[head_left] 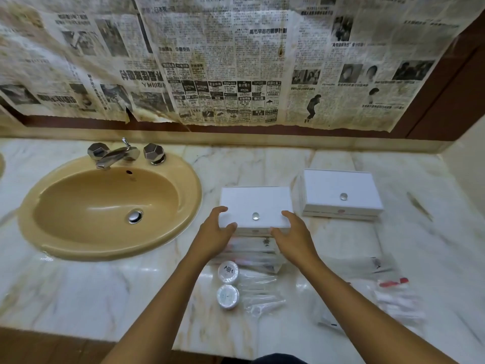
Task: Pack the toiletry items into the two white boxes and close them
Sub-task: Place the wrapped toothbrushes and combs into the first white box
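- On the marble tabletop, beside the sink, two shut boxes are seen.
- Nearer box is held at its lid's front corners by left hand and right hand, fingers spread apart.
- Lid should be raised evenly.
- Wrapped toiletries lie just in front.

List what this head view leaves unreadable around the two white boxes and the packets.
- Near box: contents hidden by its shut lid; left hand and right hand cover its front corners.
- Far box: contents hidden by its lid.
- Flat packets between the hands: motion-blurred, print unreadable.
- Clear sachets at right: blurred, contents unclear.
- Round tubs: lid print too small.
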Tool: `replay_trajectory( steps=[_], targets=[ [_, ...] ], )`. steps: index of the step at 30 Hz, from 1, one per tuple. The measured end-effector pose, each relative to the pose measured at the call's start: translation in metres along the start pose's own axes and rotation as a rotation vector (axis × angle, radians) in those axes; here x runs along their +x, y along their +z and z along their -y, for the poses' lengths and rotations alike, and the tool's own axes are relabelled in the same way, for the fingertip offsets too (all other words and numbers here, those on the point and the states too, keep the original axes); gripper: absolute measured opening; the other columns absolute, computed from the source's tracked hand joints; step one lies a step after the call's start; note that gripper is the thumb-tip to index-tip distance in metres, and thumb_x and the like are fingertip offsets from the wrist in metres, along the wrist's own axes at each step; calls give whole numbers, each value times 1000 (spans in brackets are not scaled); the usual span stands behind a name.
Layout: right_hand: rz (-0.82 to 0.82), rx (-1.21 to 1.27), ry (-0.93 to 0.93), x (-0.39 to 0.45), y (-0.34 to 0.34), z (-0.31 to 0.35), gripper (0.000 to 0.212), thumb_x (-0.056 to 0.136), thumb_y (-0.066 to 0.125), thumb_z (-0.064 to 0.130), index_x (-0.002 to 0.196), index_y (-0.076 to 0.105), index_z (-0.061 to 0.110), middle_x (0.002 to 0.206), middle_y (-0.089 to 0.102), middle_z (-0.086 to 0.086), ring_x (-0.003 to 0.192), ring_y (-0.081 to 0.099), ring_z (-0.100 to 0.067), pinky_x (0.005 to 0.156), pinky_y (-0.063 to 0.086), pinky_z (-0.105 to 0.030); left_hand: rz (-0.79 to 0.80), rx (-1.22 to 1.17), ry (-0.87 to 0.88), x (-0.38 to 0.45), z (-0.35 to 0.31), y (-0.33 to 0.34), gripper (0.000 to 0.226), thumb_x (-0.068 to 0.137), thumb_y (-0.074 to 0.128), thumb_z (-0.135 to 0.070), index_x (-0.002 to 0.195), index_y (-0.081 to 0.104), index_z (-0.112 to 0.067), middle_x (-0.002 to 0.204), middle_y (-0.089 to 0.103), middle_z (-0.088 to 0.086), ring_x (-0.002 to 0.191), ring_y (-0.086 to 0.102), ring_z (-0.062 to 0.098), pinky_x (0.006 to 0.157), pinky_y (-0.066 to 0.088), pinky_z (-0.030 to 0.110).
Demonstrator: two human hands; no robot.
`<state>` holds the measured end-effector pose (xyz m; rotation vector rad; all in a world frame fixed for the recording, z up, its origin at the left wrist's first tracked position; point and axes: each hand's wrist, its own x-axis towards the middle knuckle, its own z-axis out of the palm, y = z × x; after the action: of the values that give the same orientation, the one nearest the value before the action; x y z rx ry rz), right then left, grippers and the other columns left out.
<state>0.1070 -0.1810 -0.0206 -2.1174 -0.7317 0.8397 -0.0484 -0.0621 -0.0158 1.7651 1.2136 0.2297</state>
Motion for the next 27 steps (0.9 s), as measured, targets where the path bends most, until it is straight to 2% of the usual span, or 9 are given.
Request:
replay_trajectory(
  steps=[3, 8, 11, 14, 16, 19, 27],
  targets=[
    [10, 12, 0, -12, 3, -4, 59, 92, 57, 26, 146, 32, 21, 151, 31, 0, 137, 32, -18, 104, 31, -28, -15, 20, 20, -11, 6, 2, 47, 95, 57, -30, 138, 40, -28, 144, 45, 0, 123, 49, 18, 95, 40, 30],
    [22, 5, -8, -28, 4, -14, 59, 91, 57, 26, 145, 33, 22, 150, 32, 4, 136, 33, -15, 94, 29, -22, -14, 43, 12, -25, 14, 4, 45, 95, 55, -32, 138, 41, -29, 142, 47, -4, 123, 48, 15, 92, 36, 27],
    [18, -29, 0, -34, 5, -18, 58, 92, 57, 31, 145, 33, 25, 152, 29, 4, 137, 31, -15, 103, 29, -27, -10, 61, 11, -29, 17, 5, 46, 95, 55, -33, 138, 41, -29, 142, 48, -2, 124, 48, 16, 92, 37, 26],
    [-74, -249, -45, -37, 6, -17, 54, 93, 53, 36, 143, 32, 29, 156, 20, 0, 142, 22, -18, 113, 20, -39, -13, 57, 8, -29, 17, 2, 46, 94, 56, -32, 138, 41, -29, 142, 49, 2, 130, 46, 17, 99, 39, 29],
    [-155, -354, -165, -35, 8, -14, 48, 95, 51, 36, 141, 38, 29, 152, 29, 0, 139, 25, -17, 111, 19, -38, -17, 49, 3, -28, 16, 0, 46, 94, 56, -31, 137, 42, -28, 142, 50, 5, 130, 47, 19, 102, 40, 33],
    [-136, -452, -280, -29, 13, -6, 40, 96, 48, 37, 136, 45, 29, 135, 47, 5, 127, 36, -16, 103, 23, -34, -30, 51, 2, -26, 15, -2, 45, 94, 57, -30, 137, 43, -27, 141, 50, 6, 125, 52, 21, 99, 42, 32],
    [-30, -709, -329, -8, 28, 10, 33, 96, 42, 39, 125, 50, 26, 121, 54, 3, 116, 43, -22, 93, 30, -37, -61, 72, 36, -24, 15, -2, 42, 94, 57, -22, 135, 46, -24, 137, 53, 3, 124, 51, 19, 98, 42, 29]
  ],
)
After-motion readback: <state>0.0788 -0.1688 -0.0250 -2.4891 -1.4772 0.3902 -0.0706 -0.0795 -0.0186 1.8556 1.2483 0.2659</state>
